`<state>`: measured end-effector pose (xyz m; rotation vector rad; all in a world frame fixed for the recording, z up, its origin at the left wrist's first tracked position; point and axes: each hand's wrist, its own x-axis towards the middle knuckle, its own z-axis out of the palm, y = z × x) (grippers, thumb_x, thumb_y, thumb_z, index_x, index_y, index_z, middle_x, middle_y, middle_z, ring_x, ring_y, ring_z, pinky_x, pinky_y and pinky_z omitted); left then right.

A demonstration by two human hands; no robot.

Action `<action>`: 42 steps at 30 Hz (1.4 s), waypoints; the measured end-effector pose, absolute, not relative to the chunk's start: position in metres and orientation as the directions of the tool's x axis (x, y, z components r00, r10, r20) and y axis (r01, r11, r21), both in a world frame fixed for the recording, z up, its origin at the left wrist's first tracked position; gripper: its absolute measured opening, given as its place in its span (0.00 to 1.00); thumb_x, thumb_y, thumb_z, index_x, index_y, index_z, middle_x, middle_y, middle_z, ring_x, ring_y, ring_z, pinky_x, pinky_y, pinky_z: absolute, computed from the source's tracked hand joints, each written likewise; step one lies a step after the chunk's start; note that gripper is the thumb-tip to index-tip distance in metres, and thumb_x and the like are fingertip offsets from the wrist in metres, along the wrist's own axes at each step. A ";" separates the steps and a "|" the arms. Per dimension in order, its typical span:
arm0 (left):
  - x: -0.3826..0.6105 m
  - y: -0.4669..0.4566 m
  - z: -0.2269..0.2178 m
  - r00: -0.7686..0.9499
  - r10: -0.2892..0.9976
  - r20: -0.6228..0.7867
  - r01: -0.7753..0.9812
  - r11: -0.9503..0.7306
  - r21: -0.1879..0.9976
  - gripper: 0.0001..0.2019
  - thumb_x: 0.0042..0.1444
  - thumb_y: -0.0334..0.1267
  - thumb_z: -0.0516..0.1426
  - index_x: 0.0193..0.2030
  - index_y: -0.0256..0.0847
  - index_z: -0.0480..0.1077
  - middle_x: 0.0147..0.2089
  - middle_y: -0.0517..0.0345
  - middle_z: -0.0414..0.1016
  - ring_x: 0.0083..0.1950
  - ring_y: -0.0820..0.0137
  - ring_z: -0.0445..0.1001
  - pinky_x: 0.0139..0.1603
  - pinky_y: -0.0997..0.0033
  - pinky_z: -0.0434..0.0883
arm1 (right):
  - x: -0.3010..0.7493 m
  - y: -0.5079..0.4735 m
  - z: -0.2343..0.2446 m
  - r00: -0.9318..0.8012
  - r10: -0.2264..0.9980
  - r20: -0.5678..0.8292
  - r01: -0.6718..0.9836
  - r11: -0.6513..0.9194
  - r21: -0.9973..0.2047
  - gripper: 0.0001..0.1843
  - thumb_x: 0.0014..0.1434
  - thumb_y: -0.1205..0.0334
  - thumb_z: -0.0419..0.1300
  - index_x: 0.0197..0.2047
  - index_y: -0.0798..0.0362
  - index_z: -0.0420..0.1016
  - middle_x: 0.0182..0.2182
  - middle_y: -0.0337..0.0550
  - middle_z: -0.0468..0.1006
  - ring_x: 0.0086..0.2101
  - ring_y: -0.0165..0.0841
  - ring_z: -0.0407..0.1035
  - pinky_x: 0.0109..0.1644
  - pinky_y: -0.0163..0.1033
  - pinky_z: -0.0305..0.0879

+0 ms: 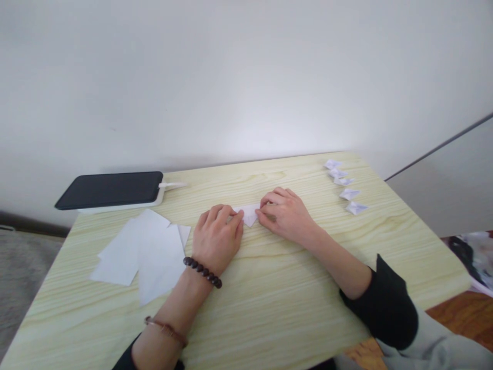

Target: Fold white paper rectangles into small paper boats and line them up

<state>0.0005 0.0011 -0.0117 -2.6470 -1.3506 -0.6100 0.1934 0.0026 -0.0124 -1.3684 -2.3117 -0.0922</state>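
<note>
L hand (216, 237) + R hand (285, 215) pressing folded paper (249, 213) on table (292, 288)

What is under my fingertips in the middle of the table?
A small white folded paper lies on the table, pressed by the left hand and right hand. Its ends are covered by fingers.

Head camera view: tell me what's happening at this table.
A person has both hands on a small folded white paper in the middle of the light wooden table. The left hand presses its left end with the fingertips, and the right hand presses its right end. Loose flat white sheets lie beside the left hand. Five small folded paper pieces sit in a row near the far right edge. A black tablet lies at the far left corner.
</note>
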 end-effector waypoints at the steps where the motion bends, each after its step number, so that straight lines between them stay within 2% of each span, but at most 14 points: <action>1: 0.000 0.002 -0.013 0.521 0.754 0.400 0.796 -0.599 0.092 0.10 0.58 0.35 0.54 0.43 0.42 0.76 0.39 0.54 0.76 0.44 0.60 0.72 0.42 0.58 0.70 | 0.195 0.003 -0.013 -0.392 0.824 0.408 0.852 0.493 -0.177 0.15 0.61 0.61 0.55 0.25 0.52 0.77 0.32 0.43 0.78 0.37 0.36 0.64 0.41 0.44 0.56; 5: -0.004 0.007 -0.018 0.499 0.750 0.435 0.781 -0.606 0.149 0.09 0.60 0.37 0.53 0.40 0.43 0.76 0.37 0.53 0.75 0.42 0.61 0.72 0.42 0.60 0.70 | 0.199 0.006 -0.018 -0.349 0.856 0.380 0.831 0.471 -0.298 0.13 0.62 0.59 0.56 0.29 0.52 0.76 0.33 0.43 0.77 0.37 0.35 0.66 0.42 0.42 0.59; 9: -0.008 0.014 -0.025 0.458 0.768 0.447 0.748 -0.605 0.274 0.09 0.61 0.37 0.53 0.38 0.42 0.75 0.37 0.54 0.74 0.42 0.63 0.71 0.44 0.61 0.70 | 0.198 0.011 -0.026 -0.323 0.876 0.357 0.757 0.466 -0.458 0.11 0.60 0.53 0.58 0.37 0.51 0.76 0.37 0.44 0.75 0.39 0.34 0.67 0.44 0.40 0.63; 12: -0.009 0.017 -0.028 0.403 0.801 0.443 0.734 -0.572 0.367 0.08 0.59 0.36 0.55 0.40 0.41 0.75 0.41 0.53 0.73 0.46 0.62 0.69 0.48 0.60 0.69 | 0.196 0.012 -0.028 -0.317 0.882 0.349 0.723 0.463 -0.513 0.11 0.60 0.53 0.59 0.38 0.51 0.75 0.39 0.44 0.74 0.41 0.35 0.68 0.47 0.41 0.63; 16: -0.009 0.018 -0.029 0.385 0.825 0.413 0.724 -0.548 0.419 0.09 0.58 0.35 0.55 0.42 0.39 0.74 0.44 0.50 0.72 0.49 0.61 0.68 0.52 0.56 0.68 | 0.194 0.013 -0.029 -0.304 0.891 0.338 0.680 0.452 -0.578 0.10 0.58 0.55 0.61 0.38 0.52 0.75 0.42 0.44 0.73 0.43 0.35 0.68 0.49 0.42 0.62; 21: -0.010 0.018 -0.028 0.407 0.828 0.386 0.686 -0.556 0.470 0.07 0.58 0.35 0.55 0.39 0.42 0.74 0.43 0.53 0.73 0.48 0.62 0.68 0.52 0.56 0.67 | 0.194 0.013 -0.029 -0.292 0.905 0.309 0.656 0.425 -0.624 0.07 0.56 0.58 0.64 0.36 0.52 0.76 0.42 0.43 0.74 0.43 0.34 0.69 0.47 0.42 0.62; 26: -0.010 0.018 -0.028 0.416 0.819 0.395 0.676 -0.569 0.468 0.15 0.57 0.37 0.56 0.51 0.39 0.70 0.49 0.49 0.72 0.52 0.60 0.67 0.54 0.54 0.66 | 0.194 0.012 -0.028 -0.306 0.890 0.339 0.599 0.457 -0.658 0.03 0.57 0.62 0.62 0.33 0.52 0.75 0.41 0.43 0.74 0.43 0.33 0.69 0.50 0.43 0.62; 29: -0.010 0.018 -0.026 0.440 0.804 0.399 0.645 -0.593 0.483 0.11 0.58 0.39 0.55 0.46 0.40 0.71 0.47 0.51 0.74 0.51 0.60 0.68 0.54 0.55 0.66 | 0.193 0.011 -0.026 -0.310 0.870 0.383 0.539 0.493 -0.683 0.04 0.60 0.63 0.59 0.34 0.52 0.73 0.41 0.44 0.75 0.43 0.33 0.69 0.48 0.41 0.64; 34: -0.010 0.018 -0.023 0.440 0.822 0.360 0.614 -0.569 0.547 0.08 0.57 0.41 0.55 0.38 0.40 0.72 0.38 0.54 0.77 0.43 0.63 0.72 0.46 0.60 0.70 | 0.190 0.007 -0.023 -0.332 0.864 0.379 0.487 0.501 -0.716 0.05 0.62 0.63 0.55 0.35 0.52 0.70 0.43 0.45 0.75 0.38 0.31 0.69 0.40 0.37 0.66; 38: -0.009 0.017 -0.022 0.391 0.849 0.356 0.589 -0.528 0.612 0.08 0.56 0.41 0.55 0.36 0.40 0.73 0.35 0.56 0.77 0.38 0.66 0.74 0.43 0.63 0.71 | 0.187 0.004 -0.023 -0.306 0.878 0.369 0.496 0.478 -0.725 0.04 0.60 0.61 0.58 0.37 0.51 0.69 0.33 0.40 0.75 0.30 0.28 0.67 0.35 0.34 0.64; 42: -0.007 0.013 -0.019 0.372 0.856 0.358 0.531 -0.513 0.674 0.07 0.55 0.39 0.56 0.36 0.40 0.73 0.35 0.56 0.76 0.38 0.68 0.74 0.40 0.68 0.72 | 0.184 0.002 -0.025 -0.246 0.910 0.334 0.474 0.413 -0.777 0.15 0.56 0.60 0.62 0.46 0.51 0.66 0.32 0.38 0.76 0.30 0.28 0.68 0.35 0.34 0.64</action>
